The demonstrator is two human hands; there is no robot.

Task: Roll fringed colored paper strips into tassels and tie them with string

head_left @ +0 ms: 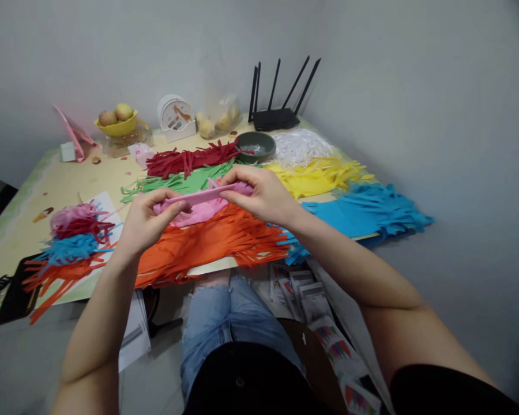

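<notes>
Between my two hands a folded pink fringed sheet is stretched level above the table. My left hand pinches its left end, thumb below the edge; my right hand pinches the right end the same way. Under and just behind it lies more pink material. An orange fringed sheet covers the table's front edge, nearest to me. Beyond the hands are a green fringed sheet and a dark red one. To the right lie a yellow fringed sheet and a blue one.
Small pink, red, blue and orange fringed bundles lie at left beside a black phone. Farther back stand a grey-green bowl, white strips, a black router and a yellow fruit bowl. Packaged items sit below the table.
</notes>
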